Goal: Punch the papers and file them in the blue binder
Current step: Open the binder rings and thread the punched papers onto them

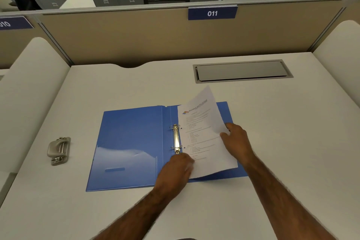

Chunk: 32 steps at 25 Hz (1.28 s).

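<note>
The blue binder [128, 142] lies open flat in the middle of the desk, its two metal rings [176, 138] standing along the spine. A printed white paper [204, 134] with two punched holes on its left margin sits tilted over the binder's right half, just right of the rings, its far right corner curling up. My left hand [175, 169] grips the paper's near left corner, close to the lower ring. My right hand [236, 138] pinches the paper's right edge.
A grey metal hole punch [58, 150] stands on the desk to the left of the binder. A grey cable hatch [241, 71] is set into the desk behind. White side dividers and a beige back panel labelled 011 [212, 13] enclose the desk.
</note>
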Motion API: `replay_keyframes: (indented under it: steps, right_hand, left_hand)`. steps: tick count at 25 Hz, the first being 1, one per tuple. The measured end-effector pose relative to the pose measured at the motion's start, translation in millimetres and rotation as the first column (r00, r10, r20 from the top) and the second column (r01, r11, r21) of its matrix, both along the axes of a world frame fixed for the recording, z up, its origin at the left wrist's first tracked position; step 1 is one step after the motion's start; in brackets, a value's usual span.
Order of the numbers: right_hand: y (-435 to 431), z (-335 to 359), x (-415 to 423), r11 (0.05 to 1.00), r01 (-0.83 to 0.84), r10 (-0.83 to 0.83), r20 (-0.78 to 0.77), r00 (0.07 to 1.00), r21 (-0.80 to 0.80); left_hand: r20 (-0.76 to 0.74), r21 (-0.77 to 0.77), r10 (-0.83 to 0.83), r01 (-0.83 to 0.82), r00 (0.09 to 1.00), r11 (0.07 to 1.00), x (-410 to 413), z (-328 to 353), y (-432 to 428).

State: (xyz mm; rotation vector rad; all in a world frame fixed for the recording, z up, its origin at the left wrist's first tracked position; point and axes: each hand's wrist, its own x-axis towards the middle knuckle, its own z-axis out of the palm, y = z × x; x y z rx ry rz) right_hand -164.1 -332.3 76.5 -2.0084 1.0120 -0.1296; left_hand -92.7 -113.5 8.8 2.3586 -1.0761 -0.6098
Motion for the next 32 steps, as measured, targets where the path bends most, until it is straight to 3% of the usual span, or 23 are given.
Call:
replay_keyframes:
  steps: [3,5,7,11,15,27,29,32]
  right_hand:
    - [-3.1,17.9,-7.2,0.999,0.042,-0.045,0.110,0.993,0.028]
    - [-3.2,25.9,-9.5,0.997,0.049,-0.056,0.139,0.989,0.052]
    - [-0.1,26.9,-7.0,0.997,0.031,-0.041,0.159,0.986,0.065]
    - [10.4,16.4,0.9,0.998,-0.001,-0.007,0.134,0.991,0.063]
    - [12.3,13.2,4.4,0.999,-0.001,-0.004,0.104,0.995,0.043]
    - [11.4,15.3,1.6,1.000,-0.008,0.007,0.102,0.995,0.012]
    - [11.1,13.1,1.2,1.000,0.005,-0.006,0.097,0.995,0.018]
    - [10.8,10.7,1.1,0.999,0.012,-0.015,0.091,0.996,0.037]
  left_hand:
    - [-0.087,-0.161,0.398,-0.407,0.913,0.899,26.6,8.9,9.0]
    - [-0.170,-0.214,0.525,-0.552,0.834,0.806,47.2,15.6,6.3]
    - [-0.294,-0.165,0.540,-0.598,0.789,0.784,64.6,20.9,-2.9]
    - [-0.484,0.017,0.469,-0.528,0.739,0.849,84.1,17.2,-19.9]
    - [-0.597,0.016,0.442,-0.541,0.669,0.841,87.9,14.4,-25.7]
    - [-0.539,0.022,0.439,-0.509,0.718,0.860,84.8,4.1,-39.0]
    - [-0.468,-0.003,0.457,-0.518,0.757,0.855,87.5,5.2,-39.2]
    - [-0.244,-0.087,0.513,-0.545,0.823,0.834,101.1,13.9,-39.9]
